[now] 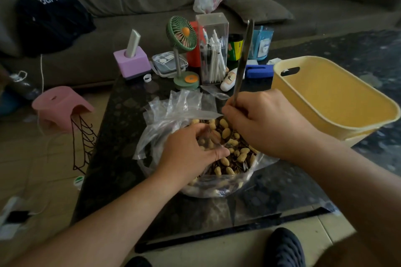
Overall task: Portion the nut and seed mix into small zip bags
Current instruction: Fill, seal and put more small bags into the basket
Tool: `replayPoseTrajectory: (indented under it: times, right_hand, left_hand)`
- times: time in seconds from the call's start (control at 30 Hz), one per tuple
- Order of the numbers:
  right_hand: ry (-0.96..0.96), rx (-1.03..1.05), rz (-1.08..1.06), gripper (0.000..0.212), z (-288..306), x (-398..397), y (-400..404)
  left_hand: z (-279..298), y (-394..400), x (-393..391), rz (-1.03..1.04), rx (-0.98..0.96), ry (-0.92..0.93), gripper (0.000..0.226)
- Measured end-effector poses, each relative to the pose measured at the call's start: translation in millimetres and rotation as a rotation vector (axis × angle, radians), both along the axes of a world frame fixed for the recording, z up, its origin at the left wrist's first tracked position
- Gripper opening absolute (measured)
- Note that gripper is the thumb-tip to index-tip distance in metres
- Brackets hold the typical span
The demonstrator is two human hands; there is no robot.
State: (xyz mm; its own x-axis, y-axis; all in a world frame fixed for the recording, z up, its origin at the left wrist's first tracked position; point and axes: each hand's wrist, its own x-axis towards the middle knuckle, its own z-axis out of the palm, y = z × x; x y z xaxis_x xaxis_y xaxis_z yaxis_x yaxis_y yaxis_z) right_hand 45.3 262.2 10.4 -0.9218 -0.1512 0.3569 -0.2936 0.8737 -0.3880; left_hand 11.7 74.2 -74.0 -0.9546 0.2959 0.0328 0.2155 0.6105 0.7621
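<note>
On the dark coffee table [121,158], right in front of the person, sits a big clear bag [217,186] w/ the nut and seed mix [233,154], peanuts in shells + striped sunflower seeds. Left hand [191,151] is down in the bag, fingers curled round a small zip bag [211,136] that's got a few peanuts showing thru it. Right hand [267,123] is clenched on a long metal spoon handle [244,56] pointing up and away; the scoop end is hidden behind the hand. More empty zip bags [182,104] lie just behind the big bag, yellow tub [334,102] to the right.
</note>
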Motion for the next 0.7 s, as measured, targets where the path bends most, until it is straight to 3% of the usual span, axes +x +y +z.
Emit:
replayPoseTrajectory:
  times: [0.07, 0.17, 0.27, 0.4, 0.7]
  right_hand:
    - [0.017, 0.020, 0.015, 0.044, -0.3, -0.5, -2.2]
    - [0.031, 0.043, 0.035, 0.043, -0.5, -0.7, -4.3]
    - [0.051, 0.039, 0.061, 0.040, 1.2, 0.3, -1.5]
    - [0.120, 0.097, 0.098, 0.040, 5.3, 1.7, 2.4]
    - [0.171, 0.078, 0.143, 0.037, 5.4, 2.2, 1.9]
  left_hand:
    - [-1.6, 0.0, -1.2, 0.003, 0.024, -0.026, 0.063]
    - [-2.2, -1.0, -3.3, 0.029, 0.062, -0.063, 0.036]
    - [-3.4, -2.9, -4.6, 0.046, 0.081, -0.022, 0.038]
    - [-4.7, -4.6, -5.3, 0.055, 0.066, 0.011, 0.058]
    - [-4.2, -5.7, -4.8, 0.046, 0.039, 0.047, 0.055]
